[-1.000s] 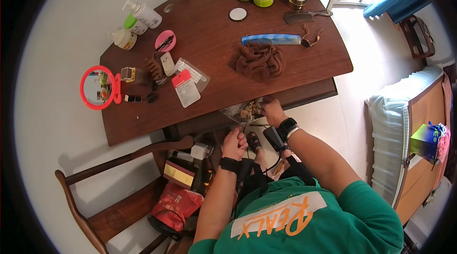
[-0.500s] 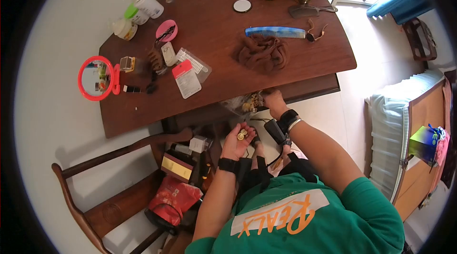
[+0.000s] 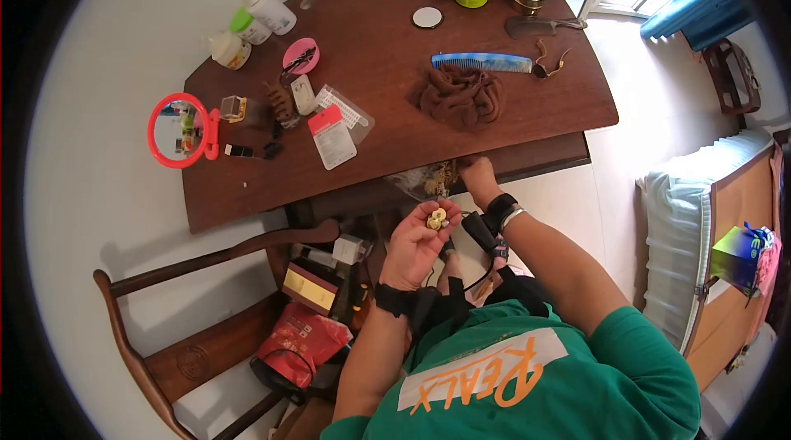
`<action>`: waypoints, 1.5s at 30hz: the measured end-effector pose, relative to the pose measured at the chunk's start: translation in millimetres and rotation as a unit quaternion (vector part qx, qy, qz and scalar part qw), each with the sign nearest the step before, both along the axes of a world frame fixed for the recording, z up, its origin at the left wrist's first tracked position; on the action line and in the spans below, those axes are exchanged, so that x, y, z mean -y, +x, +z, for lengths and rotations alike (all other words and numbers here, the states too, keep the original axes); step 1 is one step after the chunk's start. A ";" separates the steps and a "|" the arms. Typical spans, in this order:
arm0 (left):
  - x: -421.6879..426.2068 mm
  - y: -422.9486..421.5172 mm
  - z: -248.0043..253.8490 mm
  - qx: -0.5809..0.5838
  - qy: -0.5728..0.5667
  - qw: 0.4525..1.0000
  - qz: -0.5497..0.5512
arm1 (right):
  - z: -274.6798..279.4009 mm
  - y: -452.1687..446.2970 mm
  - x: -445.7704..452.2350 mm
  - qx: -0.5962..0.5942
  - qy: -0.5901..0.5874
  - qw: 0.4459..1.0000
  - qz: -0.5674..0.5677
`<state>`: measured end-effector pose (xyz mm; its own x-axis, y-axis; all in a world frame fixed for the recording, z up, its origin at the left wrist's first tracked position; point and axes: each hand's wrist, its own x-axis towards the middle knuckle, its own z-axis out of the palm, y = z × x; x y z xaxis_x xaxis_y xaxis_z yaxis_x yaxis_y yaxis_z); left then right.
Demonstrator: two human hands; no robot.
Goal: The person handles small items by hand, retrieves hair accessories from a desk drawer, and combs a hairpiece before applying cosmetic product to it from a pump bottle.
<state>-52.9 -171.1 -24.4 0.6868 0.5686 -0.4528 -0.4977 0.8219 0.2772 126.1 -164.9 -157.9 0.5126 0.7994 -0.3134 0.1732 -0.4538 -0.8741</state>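
My left hand [image 3: 416, 244] is held palm up below the table edge, its fingers curled round small gold-coloured round pieces [image 3: 437, 219], which look like jewellery. My right hand [image 3: 481, 180] reaches into the pulled-out drawer [image 3: 535, 161] under the tabletop, and its fingers are mostly hidden there. Beside them, in the drawer, lie a clear plastic bag [image 3: 409, 183] and a tangle of gold-coloured trinkets [image 3: 441, 179].
On the brown table [image 3: 371, 53] are a blue comb [image 3: 482, 63], a brown cloth bundle [image 3: 463, 96], a red-framed mirror [image 3: 179, 131], a card pack [image 3: 333, 140] and several bottles and jars. A wooden chair [image 3: 173, 349] at left holds boxes and a red bag [image 3: 303, 339].
My left hand has moved up and right towards the drawer, its fingers curling more round the gold-coloured pieces. The right hand stays at the drawer. The view has shifted slightly.
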 end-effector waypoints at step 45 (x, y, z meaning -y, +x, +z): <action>30.1 35.5 6.8 0.000 -0.041 0.995 0.089 | 105.1 8.1 102.7 -0.332 0.093 0.928 0.139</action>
<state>-17.4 -201.2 -17.6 0.5784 0.6424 -0.5027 -0.6376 0.7405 0.2127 134.2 -267.6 -52.7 0.0212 0.9439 -0.3296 -0.3438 -0.3027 -0.8889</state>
